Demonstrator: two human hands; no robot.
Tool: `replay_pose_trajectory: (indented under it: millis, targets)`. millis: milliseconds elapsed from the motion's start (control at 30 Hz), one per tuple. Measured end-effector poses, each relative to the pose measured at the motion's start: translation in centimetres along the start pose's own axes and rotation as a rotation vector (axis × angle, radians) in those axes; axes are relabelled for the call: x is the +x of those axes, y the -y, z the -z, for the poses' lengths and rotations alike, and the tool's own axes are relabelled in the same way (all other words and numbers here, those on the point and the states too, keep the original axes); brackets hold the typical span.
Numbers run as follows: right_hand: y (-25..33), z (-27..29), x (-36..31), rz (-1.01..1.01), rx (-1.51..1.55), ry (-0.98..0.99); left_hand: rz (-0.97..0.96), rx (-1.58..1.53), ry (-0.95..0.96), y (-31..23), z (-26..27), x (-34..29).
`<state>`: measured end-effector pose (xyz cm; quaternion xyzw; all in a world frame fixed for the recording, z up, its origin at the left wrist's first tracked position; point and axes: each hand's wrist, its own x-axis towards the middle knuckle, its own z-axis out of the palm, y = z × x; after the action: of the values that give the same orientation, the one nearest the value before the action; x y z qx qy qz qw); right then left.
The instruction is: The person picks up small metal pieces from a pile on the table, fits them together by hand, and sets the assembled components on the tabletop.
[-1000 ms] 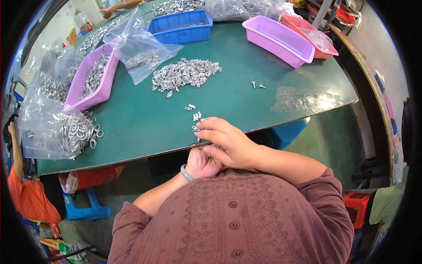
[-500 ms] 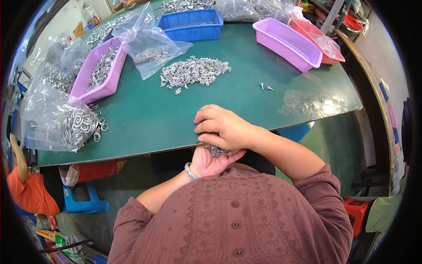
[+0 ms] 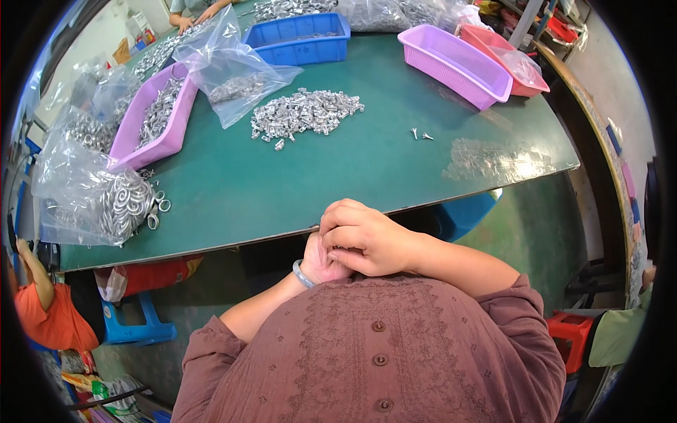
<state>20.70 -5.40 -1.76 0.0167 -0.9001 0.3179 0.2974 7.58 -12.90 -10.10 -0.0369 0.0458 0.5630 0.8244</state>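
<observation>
My right hand (image 3: 367, 238) lies over my left hand at the table's front edge, its fingers curled down and in. What its fingertips hold, if anything, is hidden. My left hand (image 3: 317, 259), with a pale bangle (image 3: 303, 274) at the wrist, is cupped beneath, its fingers covered. The small metal parts seen in its palm a moment earlier are now out of sight. Beyond the hands, a pile of small silvery metal parts (image 3: 305, 115) sits on the green table (image 3: 261, 187). Two small metal pieces (image 3: 422, 135) lie apart to the right.
Left, a purple basket (image 3: 156, 143) of metal parts stands beside plastic bags (image 3: 74, 158) and metal rings (image 3: 127, 204). Behind are a blue bin (image 3: 300, 51), a clear bag (image 3: 236, 88), a purple basket (image 3: 457, 69) and a red basket (image 3: 532, 88). Co-workers' hands (image 3: 204, 15) show at the far end.
My right hand has drawn down and toward me, closing over my left palm and covering the metal parts there. The view has shifted slightly. At the far end, a co-worker's hands show more.
</observation>
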Motion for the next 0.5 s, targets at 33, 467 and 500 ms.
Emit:
replay_pose_trajectory:
  millis: [33, 467, 500]
  targets:
    - [0.1, 0.0, 0.0, -0.014, 0.056, -0.019, -0.002, 0.000, 0.000, -0.1, 0.0, -0.1]
    - [-0.1, 0.3, -1.0, -0.312, 0.581, -0.201, 0.028, 0.008, 0.064, 0.2, -1.8, -0.2]
    - [-0.1, 0.3, -1.0, -0.314, 0.602, -0.189, 0.023, 0.011, 0.068, 0.1, -1.6, -0.2]
